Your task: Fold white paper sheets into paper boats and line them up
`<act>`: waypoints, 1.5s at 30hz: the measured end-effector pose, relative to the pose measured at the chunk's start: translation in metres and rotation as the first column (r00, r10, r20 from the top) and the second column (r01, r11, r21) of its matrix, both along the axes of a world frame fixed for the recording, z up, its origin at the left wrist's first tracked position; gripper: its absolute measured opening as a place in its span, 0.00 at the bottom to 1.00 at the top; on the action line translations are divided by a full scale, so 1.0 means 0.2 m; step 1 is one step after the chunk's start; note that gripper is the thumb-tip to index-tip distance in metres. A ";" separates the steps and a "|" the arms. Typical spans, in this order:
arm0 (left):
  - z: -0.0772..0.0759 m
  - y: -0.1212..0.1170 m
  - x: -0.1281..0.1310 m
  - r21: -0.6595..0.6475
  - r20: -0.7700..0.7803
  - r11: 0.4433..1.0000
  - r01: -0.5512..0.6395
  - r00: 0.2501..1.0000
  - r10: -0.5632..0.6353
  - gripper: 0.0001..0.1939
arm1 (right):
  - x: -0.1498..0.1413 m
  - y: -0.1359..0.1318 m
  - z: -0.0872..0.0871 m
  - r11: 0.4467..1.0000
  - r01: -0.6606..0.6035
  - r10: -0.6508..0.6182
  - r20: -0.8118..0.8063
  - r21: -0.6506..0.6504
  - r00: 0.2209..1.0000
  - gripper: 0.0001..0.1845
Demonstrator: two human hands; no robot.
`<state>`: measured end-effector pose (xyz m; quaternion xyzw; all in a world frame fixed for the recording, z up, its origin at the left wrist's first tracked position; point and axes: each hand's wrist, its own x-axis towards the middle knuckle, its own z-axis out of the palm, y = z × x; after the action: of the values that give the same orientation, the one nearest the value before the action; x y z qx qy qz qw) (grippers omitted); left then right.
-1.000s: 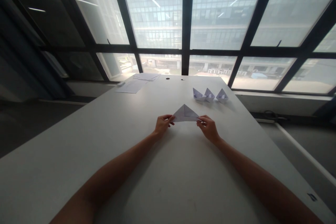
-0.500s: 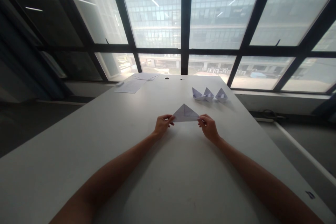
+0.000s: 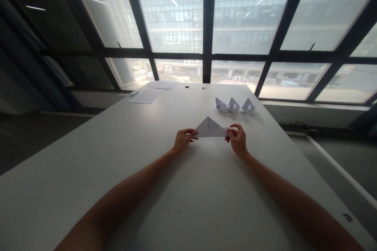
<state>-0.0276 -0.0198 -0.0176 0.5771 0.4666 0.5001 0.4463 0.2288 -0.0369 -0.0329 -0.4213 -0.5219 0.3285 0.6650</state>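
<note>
A sheet of white paper folded into a triangle with a band along its base, the folded paper (image 3: 209, 128), is held up just over the table in the middle of the view. My left hand (image 3: 184, 139) pinches its left corner between thumb and fingers. At the opposite corner my right hand (image 3: 237, 139) grips the paper's edge, its index finger raised and bent. A short paper flap sticks out beside the right fingertips. Beyond the hands, to the right, stand three folded paper boats (image 3: 234, 106).
The white table (image 3: 182, 196) runs forward to tall windows (image 3: 176, 11). Several loose paper sheets (image 3: 147, 95) lie at its far left. Cable holes (image 3: 187, 87) are near the far edge, and a dark sticker (image 3: 347, 217) is at the near right.
My right hand has shifted slightly right and its index finger has lifted. A flap now shows at the paper's right corner. My left hand stays on its corner.
</note>
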 end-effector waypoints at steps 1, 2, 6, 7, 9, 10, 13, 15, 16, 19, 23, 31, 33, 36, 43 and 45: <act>0.00 0.00 0.00 0.007 0.006 1.000 -0.001 1.000 0.001 0.26 | 0.00 0.01 -0.01 1.000 0.009 -0.009 -0.020 0.000 1.000 0.16; 0.00 0.00 0.00 0.016 0.012 1.000 -0.002 1.000 0.002 0.26 | 0.00 0.01 -0.01 1.000 0.018 -0.018 -0.034 -0.004 0.999 0.16; -0.01 0.01 0.00 0.047 0.031 0.999 -0.016 0.999 0.015 0.25 | 0.01 0.03 -0.03 0.999 0.015 -0.015 -0.005 -0.031 1.000 0.18; -0.01 0.01 0.00 0.052 0.036 0.998 -0.024 0.999 0.022 0.25 | 0.02 0.03 -0.03 1.000 0.003 -0.002 0.020 -0.029 1.000 0.18; -0.02 0.01 0.00 0.057 0.047 0.998 -0.041 0.998 0.038 0.25 | 0.02 0.03 -0.03 1.000 -0.007 0.008 0.090 -0.005 0.996 0.17; -0.02 0.01 0.00 0.056 0.053 0.997 -0.048 0.998 0.045 0.25 | 0.02 0.03 -0.03 1.000 -0.003 0.001 0.126 0.012 0.992 0.16; -0.03 0.02 0.00 0.057 0.054 0.997 -0.055 0.997 0.051 0.26 | 0.03 0.03 -0.04 0.999 0.023 -0.030 0.185 0.039 0.982 0.14; -0.03 0.02 0.00 0.078 0.029 0.996 -0.045 0.999 0.042 0.26 | 0.03 0.04 -0.04 0.999 0.029 -0.032 0.181 0.021 0.983 0.13; -0.03 0.02 0.01 0.091 0.012 0.995 -0.033 0.999 0.032 0.25 | 0.03 0.05 -0.05 0.999 0.030 -0.032 0.178 0.012 0.984 0.12; -0.02 0.02 0.01 0.113 -0.025 0.993 0.018 1.000 -0.016 0.24 | 0.03 0.05 -0.06 1.000 0.031 -0.031 0.155 0.004 0.987 0.11; -0.01 0.01 0.00 0.163 -0.084 0.986 0.045 0.996 -0.032 0.22 | 0.03 0.06 -0.06 1.000 0.025 -0.026 0.099 0.010 0.995 0.13; -0.01 0.02 0.00 0.133 -0.263 0.990 0.050 0.965 -0.014 0.20 | 0.02 0.04 -0.06 0.994 -0.105 0.101 0.155 0.020 0.983 0.09; -0.01 0.02 0.00 0.157 -0.270 0.987 0.023 0.963 0.020 0.19 | 0.01 0.04 -0.06 0.982 -0.187 0.183 0.167 0.009 0.969 0.09; -0.01 0.02 0.00 0.201 -0.251 0.979 -0.022 0.965 0.073 0.17 | 0.00 0.02 -0.05 0.961 -0.278 0.276 0.154 -0.013 0.949 0.11; -0.01 0.03 0.01 0.250 -0.266 0.966 -0.071 0.954 0.139 0.16 | 0.00 0.01 -0.04 0.960 -0.278 0.280 0.173 -0.037 0.944 0.14; -0.02 0.02 0.01 0.261 -0.261 0.962 -0.077 0.954 0.147 0.15 | 0.00 0.01 -0.04 0.965 -0.257 0.261 0.199 -0.045 0.945 0.16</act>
<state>-0.0260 -0.0150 -0.0208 0.6651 0.4905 0.4932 0.2718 0.2293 -0.0357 -0.0407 -0.3864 -0.6350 0.3729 0.5553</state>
